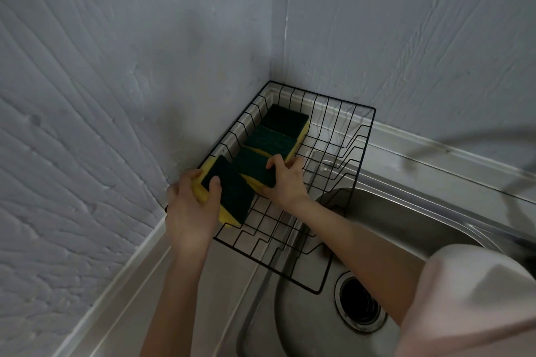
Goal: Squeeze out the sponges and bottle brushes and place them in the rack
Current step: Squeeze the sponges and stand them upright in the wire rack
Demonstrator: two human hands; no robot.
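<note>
A black wire rack (342,153) sits in the wall corner, overhanging the sink. Along its left side lie yellow sponges with dark green scouring tops: the farthest sponge (285,122), a second sponge (271,142) in front of it, and a third sponge (252,166). My right hand (285,182) grips the third sponge at its near right edge, resting it in the rack. My left hand (191,203) holds a fourth sponge (229,191) at the rack's near left corner, thumb on its green top. No bottle brush shows.
The steel sink (406,220) with its round drain (361,303) lies below and right of the rack. Textured grey walls (116,66) close in on the left and behind. A blurred faucet shape (464,142) crosses the upper right. A light sleeve (478,298) covers my right upper arm.
</note>
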